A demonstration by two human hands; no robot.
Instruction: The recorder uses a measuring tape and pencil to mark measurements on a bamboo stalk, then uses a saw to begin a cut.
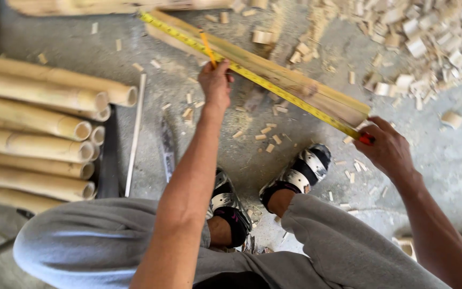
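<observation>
A split bamboo slat (274, 80) lies slantwise on the concrete floor in front of my feet. A yellow tape measure blade (274, 88) is stretched along its near edge. My left hand (216, 83) holds an orange pencil (207, 49) with its tip against the slat near the tape. My right hand (389, 147) grips the tape measure's red end (366, 139) at the slat's right end, by my sandalled right foot (300, 171).
A stack of bamboo poles (38, 134) lies at the left, with a thin pale rod (135, 134) and a dark blade tool (167, 152) on the floor beside it. Several cut bamboo offcuts (418, 43) and shavings are heaped at the upper right.
</observation>
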